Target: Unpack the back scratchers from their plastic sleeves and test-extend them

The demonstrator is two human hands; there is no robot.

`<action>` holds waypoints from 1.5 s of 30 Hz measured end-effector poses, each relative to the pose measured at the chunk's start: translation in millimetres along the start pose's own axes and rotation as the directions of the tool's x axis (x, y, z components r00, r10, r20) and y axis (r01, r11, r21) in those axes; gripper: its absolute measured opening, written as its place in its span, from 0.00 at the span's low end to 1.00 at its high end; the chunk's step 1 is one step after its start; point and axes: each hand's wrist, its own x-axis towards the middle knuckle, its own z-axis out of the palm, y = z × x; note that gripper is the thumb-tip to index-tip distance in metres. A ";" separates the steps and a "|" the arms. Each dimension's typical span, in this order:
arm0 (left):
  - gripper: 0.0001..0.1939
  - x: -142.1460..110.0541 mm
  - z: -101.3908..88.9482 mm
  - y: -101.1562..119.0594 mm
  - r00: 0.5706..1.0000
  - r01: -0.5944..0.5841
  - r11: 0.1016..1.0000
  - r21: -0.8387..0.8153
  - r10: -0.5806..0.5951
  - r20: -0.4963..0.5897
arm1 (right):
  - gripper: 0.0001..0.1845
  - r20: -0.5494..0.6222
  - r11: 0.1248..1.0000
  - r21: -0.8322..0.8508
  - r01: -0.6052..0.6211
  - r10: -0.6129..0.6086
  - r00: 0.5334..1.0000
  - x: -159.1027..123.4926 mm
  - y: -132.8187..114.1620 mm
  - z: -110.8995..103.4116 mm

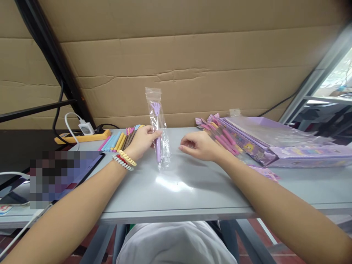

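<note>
My left hand (145,139) pinches a clear zip bag (165,150) upright above the desk. Inside the bag is a purple back scratcher (157,146), with a small hand-shaped head at the top and a thicker handle below. To the right, my right hand (198,146) is loosely curled over the desk, thumb and fingers slightly apart, holding nothing. Beside my left wrist lies a row of back scratchers (118,141) in pink, blue, yellow and brown, partly hidden by that hand. Pink and purple packs with pink sticks (225,137) lie behind my right hand.
A purple open box (310,157) with clear plastic bags (291,134) stands at the right of the grey desk (176,201). At left are a yellow power strip (85,137), a white charger (86,127) and a blurred-out tablet (79,176). Cardboard (176,55) forms the back wall.
</note>
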 end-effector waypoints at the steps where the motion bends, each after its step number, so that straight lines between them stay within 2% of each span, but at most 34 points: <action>1: 0.12 0.6 -0.1 -0.1 1.000 -0.010 0.999 -0.035 0.009 -0.027 | 0.10 0.028 1.000 0.005 0.012 -0.012 1.000 -0.3 -3.2 -0.3; 6: 0.11 3.3 0.1 -0.9 0.992 -0.022 0.976 -0.217 -0.005 -0.125 | 0.09 0.072 0.997 -0.009 0.073 -0.072 0.995 -0.9 -11.3 -3.1; 12: 0.08 3.8 3.0 1.2 0.977 0.006 0.942 -0.336 -0.077 -0.199 | 0.07 0.154 0.997 -0.060 0.044 -0.034 0.988 -0.5 -11.5 -2.1; 19: 0.11 -1.2 5.7 5.6 0.986 -0.011 0.931 -0.366 -0.050 -0.159 | 0.08 0.154 0.989 -0.123 -0.077 0.095 0.983 0.3 -10.1 0.6; 25: 0.12 -7.3 11.4 9.9 0.992 -0.063 0.905 -0.420 0.012 -0.122 | 0.09 0.078 0.975 -0.145 -0.170 0.183 0.980 2.2 -12.8 -0.7; 30: 0.14 -9.6 14.5 10.6 0.995 -0.064 0.894 -0.444 0.025 -0.093 | 0.09 0.049 0.975 -0.131 -0.180 0.188 0.981 2.2 -13.8 0.2; 38: 0.20 -9.2 18.0 9.4 0.996 -0.073 0.896 -0.437 0.046 -0.072 | 0.09 0.074 0.979 -0.122 -0.165 0.175 0.982 2.1 -17.8 0.3; 43: 0.21 -9.6 16.0 8.2 0.999 -0.042 0.900 -0.434 0.040 -0.015 | 0.09 0.103 0.981 -0.138 -0.140 0.154 0.983 1.6 -16.7 0.8; 45: 0.21 -8.9 13.9 7.1 0.998 -0.059 0.916 -0.397 0.047 -0.039 | 0.08 0.104 0.980 -0.139 -0.144 0.159 0.982 1.1 -13.0 0.8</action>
